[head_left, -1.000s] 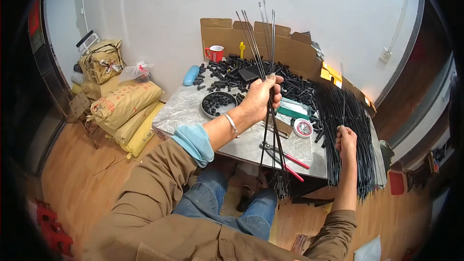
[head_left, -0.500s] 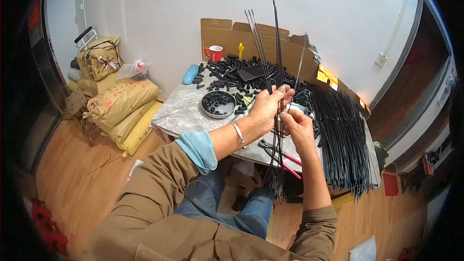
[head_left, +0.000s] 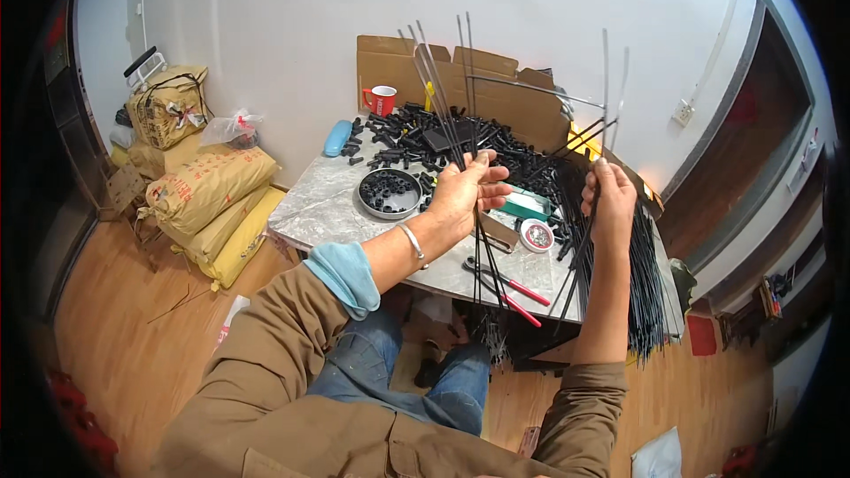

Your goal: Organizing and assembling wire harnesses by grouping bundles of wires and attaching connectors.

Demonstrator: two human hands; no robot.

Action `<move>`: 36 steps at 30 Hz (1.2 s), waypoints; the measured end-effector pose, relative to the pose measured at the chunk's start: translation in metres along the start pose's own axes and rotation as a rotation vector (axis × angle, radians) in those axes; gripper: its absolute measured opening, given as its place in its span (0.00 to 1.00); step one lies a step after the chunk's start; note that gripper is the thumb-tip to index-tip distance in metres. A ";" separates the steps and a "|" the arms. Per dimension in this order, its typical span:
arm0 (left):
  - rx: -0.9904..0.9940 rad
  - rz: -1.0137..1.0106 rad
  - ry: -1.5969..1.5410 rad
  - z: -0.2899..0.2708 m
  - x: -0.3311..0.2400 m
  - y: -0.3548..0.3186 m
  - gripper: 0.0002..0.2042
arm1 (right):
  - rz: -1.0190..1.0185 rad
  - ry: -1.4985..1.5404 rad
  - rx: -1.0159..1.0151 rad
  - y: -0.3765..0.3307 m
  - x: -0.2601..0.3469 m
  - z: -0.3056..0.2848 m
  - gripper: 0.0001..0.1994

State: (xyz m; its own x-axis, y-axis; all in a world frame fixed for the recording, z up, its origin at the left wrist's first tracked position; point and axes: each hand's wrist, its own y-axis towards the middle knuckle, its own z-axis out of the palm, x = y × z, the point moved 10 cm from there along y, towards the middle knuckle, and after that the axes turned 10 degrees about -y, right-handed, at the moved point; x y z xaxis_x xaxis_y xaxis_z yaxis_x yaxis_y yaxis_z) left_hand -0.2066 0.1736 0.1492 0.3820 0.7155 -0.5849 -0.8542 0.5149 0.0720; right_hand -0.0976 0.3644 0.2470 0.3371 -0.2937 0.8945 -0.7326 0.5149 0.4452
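My left hand [head_left: 459,196] is closed round several long thin black rods [head_left: 483,279], its thumb pressing on them while some fingers stretch out. The rods stand almost upright, fan apart at the top and reach below the table's front edge. To the right, my right hand [head_left: 611,199] pinches a smaller group of black rods between thumb and fingers. Its rods point in several directions, and one crosses sideways toward the left. Below my left hand lie pliers with red handles [head_left: 522,290]. Beside my right forearm a thick pile of similar rods [head_left: 651,301] hangs over the table edge.
Small black tubular parts [head_left: 522,155] cover the back of the grey table [head_left: 310,204]. A round metal dish [head_left: 363,204], red mug [head_left: 379,101], blue case [head_left: 337,137], green box [head_left: 529,204] and round tin [head_left: 537,235] stand there. Yellow sacks [head_left: 212,186] lie left.
My right hand has moved right and up, away from my left hand, taking some rods with it. My left hand has shifted slightly left and down, still holding its rods.
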 end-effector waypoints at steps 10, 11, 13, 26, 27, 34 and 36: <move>0.085 -0.015 0.114 0.015 0.010 0.004 0.13 | 0.007 -0.220 0.279 -0.059 -0.024 0.094 0.08; 0.089 -0.021 0.115 0.015 0.011 0.003 0.13 | 0.080 -0.179 0.243 -0.057 -0.021 0.087 0.08; 0.062 0.023 0.116 0.005 0.003 0.000 0.12 | 0.059 -0.153 0.159 -0.036 -0.009 0.059 0.08; 0.024 0.003 0.108 0.011 0.005 0.006 0.13 | 0.062 -0.224 0.102 -0.020 -0.021 0.030 0.07; 0.048 -0.042 0.102 0.016 0.010 0.007 0.14 | 0.053 -0.260 0.140 -0.030 -0.025 0.046 0.08; 0.171 -0.142 0.200 0.023 0.027 0.010 0.16 | 0.035 -0.268 0.371 -0.086 -0.047 0.095 0.10; 0.175 -0.156 0.248 0.020 0.032 0.010 0.13 | 0.112 -0.307 0.505 -0.091 -0.052 0.092 0.11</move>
State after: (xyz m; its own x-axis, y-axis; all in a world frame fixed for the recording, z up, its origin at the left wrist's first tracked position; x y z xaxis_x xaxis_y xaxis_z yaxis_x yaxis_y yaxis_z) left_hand -0.1958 0.2111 0.1470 0.3878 0.4963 -0.7768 -0.7103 0.6979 0.0913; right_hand -0.1031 0.2592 0.1561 0.1102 -0.5178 0.8484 -0.9695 0.1320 0.2065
